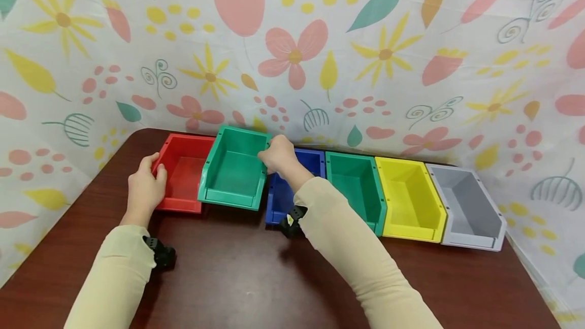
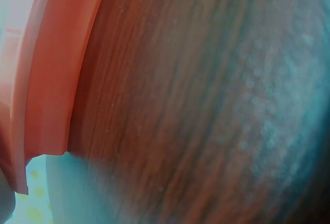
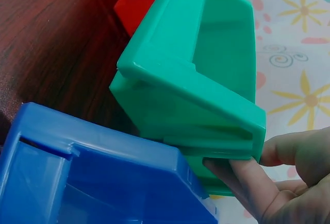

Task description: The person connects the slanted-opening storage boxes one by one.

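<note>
My right hand (image 1: 280, 156) pinches the right side of a green storage bin (image 1: 235, 164) near its back corner. In the right wrist view, fingers lie under the bin's rim and the thumb bends round its back edge. The green bin sits higher than its neighbours, between a red bin (image 1: 185, 166) and a blue bin (image 1: 281, 199), and overlaps the red one in the head view. My left hand (image 1: 146, 189) grips the left wall of the red bin, its thumb on the rim. Only the red bin's front and a sliver of that hand show in the left wrist view.
Right of the blue bin stand a second green bin (image 1: 354, 184), a yellow bin (image 1: 411, 202) and a grey bin (image 1: 470, 209), side by side. The row lines the back of a dark wooden table (image 1: 247, 273). A flower-patterned cloth (image 1: 292, 39) hangs behind.
</note>
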The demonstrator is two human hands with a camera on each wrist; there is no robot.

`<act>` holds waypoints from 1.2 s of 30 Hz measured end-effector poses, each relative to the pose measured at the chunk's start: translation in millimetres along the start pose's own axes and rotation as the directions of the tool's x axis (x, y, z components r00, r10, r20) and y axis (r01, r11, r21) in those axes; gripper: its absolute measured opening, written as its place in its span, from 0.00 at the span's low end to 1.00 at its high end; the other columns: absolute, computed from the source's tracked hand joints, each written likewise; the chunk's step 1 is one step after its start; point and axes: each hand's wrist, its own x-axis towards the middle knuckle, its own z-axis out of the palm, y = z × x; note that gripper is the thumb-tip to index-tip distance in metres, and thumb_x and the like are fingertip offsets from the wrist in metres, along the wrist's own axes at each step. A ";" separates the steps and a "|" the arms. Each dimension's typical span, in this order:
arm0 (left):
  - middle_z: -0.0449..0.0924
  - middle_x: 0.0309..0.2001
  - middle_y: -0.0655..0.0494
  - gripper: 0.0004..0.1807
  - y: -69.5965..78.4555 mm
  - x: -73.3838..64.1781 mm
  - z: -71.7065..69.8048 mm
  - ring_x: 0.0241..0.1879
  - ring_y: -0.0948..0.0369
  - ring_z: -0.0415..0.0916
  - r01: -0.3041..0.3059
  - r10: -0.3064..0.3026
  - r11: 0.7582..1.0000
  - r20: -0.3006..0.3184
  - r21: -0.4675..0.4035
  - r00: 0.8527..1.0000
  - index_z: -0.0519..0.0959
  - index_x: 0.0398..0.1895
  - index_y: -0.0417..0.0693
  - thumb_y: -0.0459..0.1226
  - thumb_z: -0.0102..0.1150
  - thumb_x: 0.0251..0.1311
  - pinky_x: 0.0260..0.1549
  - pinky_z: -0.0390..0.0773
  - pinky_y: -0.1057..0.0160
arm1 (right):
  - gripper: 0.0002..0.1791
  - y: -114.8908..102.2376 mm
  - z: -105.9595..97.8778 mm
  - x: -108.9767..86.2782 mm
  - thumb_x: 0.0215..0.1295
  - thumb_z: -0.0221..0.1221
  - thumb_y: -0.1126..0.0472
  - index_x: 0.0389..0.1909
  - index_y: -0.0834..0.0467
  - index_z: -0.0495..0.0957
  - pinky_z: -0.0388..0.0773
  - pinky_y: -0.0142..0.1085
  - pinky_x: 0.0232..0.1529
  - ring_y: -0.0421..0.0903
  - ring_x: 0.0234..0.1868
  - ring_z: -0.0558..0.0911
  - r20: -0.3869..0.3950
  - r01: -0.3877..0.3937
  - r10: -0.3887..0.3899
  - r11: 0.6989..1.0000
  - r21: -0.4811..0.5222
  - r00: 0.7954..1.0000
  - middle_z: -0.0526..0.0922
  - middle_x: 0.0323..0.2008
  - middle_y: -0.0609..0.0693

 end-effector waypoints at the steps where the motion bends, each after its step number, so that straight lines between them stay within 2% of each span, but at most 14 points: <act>1: 0.70 0.59 0.31 0.27 0.4 -1.1 -0.4 0.50 0.38 0.73 0.002 -0.002 1.000 0.002 0.001 1.000 0.59 0.70 0.43 0.41 0.37 0.70 0.53 0.71 0.40 | 0.08 0.5 0.0 -0.7 0.65 0.53 0.64 0.27 0.54 0.66 0.78 0.33 0.22 0.43 0.13 0.70 0.006 0.001 -0.001 1.000 0.011 1.000 0.61 0.22 0.49; 3: 0.70 0.59 0.31 0.27 1.0 -2.2 -0.7 0.50 0.38 0.73 0.005 -0.005 1.000 0.001 0.000 1.000 0.59 0.70 0.43 0.41 0.38 0.70 0.53 0.71 0.40 | 0.01 0.8 -0.6 -1.4 0.65 0.53 0.64 0.33 0.57 0.71 0.80 0.34 0.24 0.43 0.13 0.71 0.012 0.007 -0.008 1.000 0.031 1.000 0.69 0.27 0.51; 6: 0.71 0.58 0.31 0.27 3.8 0.0 1.0 0.50 0.38 0.74 -0.011 0.011 1.000 -0.007 -0.002 1.000 0.60 0.70 0.43 0.41 0.37 0.70 0.53 0.72 0.40 | 0.02 -1.2 -4.9 -1.7 0.64 0.53 0.65 0.33 0.59 0.72 0.82 0.36 0.27 0.43 0.13 0.72 0.011 0.019 -0.020 0.999 0.037 1.000 0.72 0.29 0.54; 9: 0.72 0.58 0.32 0.26 6.4 3.7 4.2 0.49 0.38 0.74 -0.029 0.029 1.000 -0.015 -0.012 0.999 0.60 0.70 0.44 0.42 0.37 0.70 0.53 0.72 0.41 | 0.14 -5.8 -10.7 -1.8 0.64 0.53 0.66 0.19 0.55 0.65 0.83 0.39 0.31 0.44 0.12 0.72 -0.008 0.034 -0.034 0.999 0.014 0.999 0.71 0.20 0.51; 11: 0.72 0.58 0.33 0.26 7.2 5.9 6.2 0.49 0.39 0.75 -0.033 0.033 0.999 -0.021 -0.017 0.999 0.61 0.69 0.44 0.42 0.38 0.70 0.52 0.73 0.41 | 0.20 -10.2 -14.1 0.4 0.64 0.52 0.65 0.14 0.52 0.58 0.82 0.38 0.28 0.47 0.12 0.73 -0.007 0.024 -0.025 0.999 -0.042 1.000 0.54 0.10 0.47; 14: 0.74 0.57 0.34 0.26 6.8 7.2 6.5 0.48 0.39 0.76 -0.033 0.032 0.999 -0.034 -0.020 0.999 0.62 0.69 0.45 0.41 0.38 0.70 0.53 0.73 0.42 | 0.08 -17.8 -16.5 2.2 0.64 0.52 0.65 0.24 0.59 0.72 0.79 0.35 0.22 0.53 0.20 0.81 0.001 0.024 -0.024 0.992 -0.127 1.000 0.54 0.08 0.45; 18: 0.75 0.56 0.34 0.26 5.3 5.5 3.3 0.47 0.40 0.76 -0.022 0.021 1.000 -0.040 -0.015 0.999 0.62 0.69 0.45 0.41 0.38 0.70 0.53 0.73 0.43 | 0.12 -26.5 -14.9 3.9 0.64 0.52 0.64 0.20 0.57 0.67 0.74 0.32 0.19 0.54 0.29 0.85 0.007 0.020 -0.019 0.981 -0.192 1.000 0.57 0.08 0.46; 21: 0.74 0.57 0.34 0.26 2.7 2.8 1.0 0.48 0.40 0.76 -0.001 0.001 1.000 -0.039 -0.011 0.999 0.62 0.69 0.45 0.41 0.38 0.70 0.53 0.73 0.43 | 0.21 -25.9 -10.4 4.7 0.64 0.52 0.63 0.14 0.52 0.55 0.73 0.32 0.19 0.51 0.24 0.83 0.017 0.037 -0.034 0.978 -0.204 0.999 0.58 0.09 0.47; 22: 0.74 0.57 0.34 0.26 3.1 2.7 0.7 0.48 0.40 0.76 0.002 -0.003 1.000 -0.037 -0.011 0.999 0.62 0.70 0.45 0.41 0.39 0.70 0.53 0.73 0.43 | 0.18 -23.7 -9.6 4.8 0.65 0.52 0.64 0.15 0.53 0.61 0.71 0.32 0.18 0.50 0.21 0.81 0.017 0.047 -0.044 0.980 -0.195 0.999 0.58 0.09 0.47; 26: 0.72 0.58 0.34 0.26 2.9 3.1 1.0 0.50 0.39 0.75 0.004 -0.005 1.000 -0.041 -0.010 0.999 0.61 0.70 0.45 0.40 0.39 0.70 0.54 0.72 0.43 | 0.16 -11.2 -5.9 5.6 0.66 0.50 0.64 0.19 0.54 0.58 0.71 0.31 0.18 0.44 0.11 0.69 0.021 0.065 -0.063 0.991 -0.117 0.998 0.54 0.09 0.45; 28: 0.72 0.59 0.34 0.26 2.6 3.3 1.9 0.51 0.39 0.75 0.006 -0.007 1.000 -0.036 -0.012 0.999 0.61 0.70 0.45 0.41 0.39 0.70 0.54 0.72 0.43 | 0.06 -6.0 -4.5 4.8 0.66 0.50 0.65 0.29 0.59 0.71 0.70 0.32 0.18 0.42 0.09 0.64 0.011 0.082 -0.081 0.995 -0.062 0.997 0.54 0.09 0.45; 31: 0.71 0.59 0.34 0.26 1.2 3.4 3.6 0.52 0.39 0.74 0.010 -0.010 1.000 -0.022 -0.010 1.000 0.61 0.70 0.46 0.40 0.39 0.70 0.54 0.72 0.43 | 0.07 -3.6 -3.2 2.0 0.67 0.49 0.64 0.38 0.62 0.74 0.68 0.31 0.17 0.42 0.08 0.62 -0.001 0.114 -0.114 0.992 -0.055 0.993 0.56 0.08 0.46; 33: 0.71 0.60 0.35 0.26 0.7 3.2 4.1 0.53 0.39 0.74 0.014 -0.015 1.000 -0.020 -0.014 1.000 0.60 0.70 0.46 0.40 0.39 0.70 0.55 0.71 0.43 | 0.14 -4.6 -2.8 -0.2 0.67 0.49 0.65 0.51 0.64 0.74 0.67 0.31 0.16 0.42 0.08 0.63 -0.012 0.137 -0.138 0.989 -0.058 0.990 0.56 0.07 0.46; 36: 0.70 0.61 0.35 0.26 0.4 2.7 3.1 0.53 0.40 0.74 0.019 -0.019 1.000 -0.014 -0.017 1.000 0.60 0.71 0.46 0.40 0.39 0.70 0.55 0.71 0.43 | 0.04 -7.6 -3.0 -2.6 0.67 0.49 0.65 0.35 0.60 0.72 0.67 0.30 0.17 0.42 0.08 0.65 -0.019 0.140 -0.142 0.986 -0.090 0.990 0.55 0.08 0.45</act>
